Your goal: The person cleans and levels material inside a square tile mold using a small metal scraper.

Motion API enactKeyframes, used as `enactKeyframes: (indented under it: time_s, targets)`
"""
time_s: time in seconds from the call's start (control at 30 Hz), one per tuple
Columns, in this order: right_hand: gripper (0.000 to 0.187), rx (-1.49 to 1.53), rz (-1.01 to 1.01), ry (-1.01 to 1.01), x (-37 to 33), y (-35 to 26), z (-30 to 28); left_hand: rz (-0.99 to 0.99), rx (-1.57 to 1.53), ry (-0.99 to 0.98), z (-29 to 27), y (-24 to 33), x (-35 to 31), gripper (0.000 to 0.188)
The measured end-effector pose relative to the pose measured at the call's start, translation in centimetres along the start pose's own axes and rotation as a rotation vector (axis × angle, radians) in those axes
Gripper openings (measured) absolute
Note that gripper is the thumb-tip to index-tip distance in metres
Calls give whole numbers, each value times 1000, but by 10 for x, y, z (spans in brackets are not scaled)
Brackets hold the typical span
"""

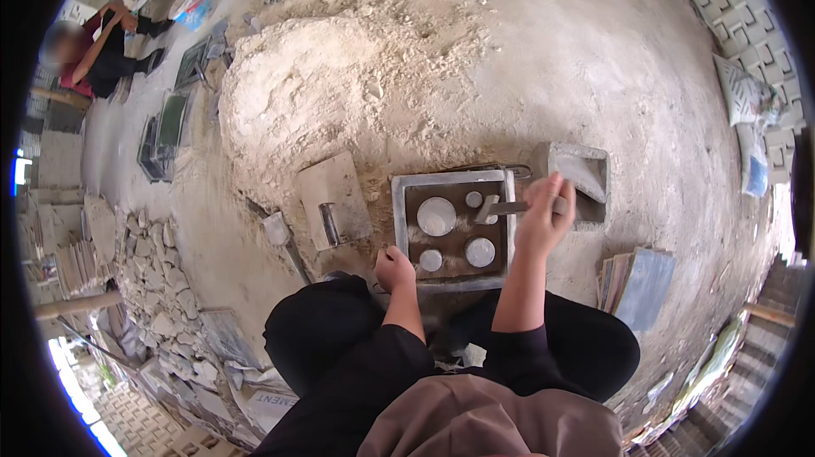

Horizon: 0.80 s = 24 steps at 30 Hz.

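Brown cloth (488, 419) on the person's chest is nearest. Ahead, a heap of pale powder (289, 88) lies on the floor (611, 58). Between heap and knees (318, 321) is a square grey-rimmed frame (450, 179). The left hand (395, 269) curls just beside its lower left corner; I cannot tell whether its fingers grip anything. The right hand (548, 211) has fingers clamped on a hammer (509, 207) over the frame. Four pale discs (437, 216) lie inside the rim.
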State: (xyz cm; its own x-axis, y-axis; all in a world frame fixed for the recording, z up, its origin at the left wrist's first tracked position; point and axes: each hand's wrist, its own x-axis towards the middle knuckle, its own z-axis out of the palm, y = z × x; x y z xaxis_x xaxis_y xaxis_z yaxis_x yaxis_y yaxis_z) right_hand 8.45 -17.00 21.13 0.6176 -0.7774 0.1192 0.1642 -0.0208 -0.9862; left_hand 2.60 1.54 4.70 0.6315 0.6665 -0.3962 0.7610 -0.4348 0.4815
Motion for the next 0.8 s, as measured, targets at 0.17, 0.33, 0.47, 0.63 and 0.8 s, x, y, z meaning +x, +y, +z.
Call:
enactKeyframes:
  time_s: [0.17, 0.33, 0.47, 0.63, 0.8]
  targets:
    - [26, 59, 6, -52, 13, 19, 12, -20, 31, -2, -1, 2, -6, 35]
    - [29, 85, -128, -130, 4, -4, 26, -43, -5, -1, -6, 0, -2, 34]
    - [37, -130, -94, -178, 18, 24, 31, -27, 15, -10, -2, 1, -6, 33]
    - [33, 143, -135, -204, 19, -8, 28, -33, 24, 8, -4, -2, -1, 32]
    - [46, 336, -177, -475, 26, -30, 28, -37, 10, 20, -2, -4, -1, 31]
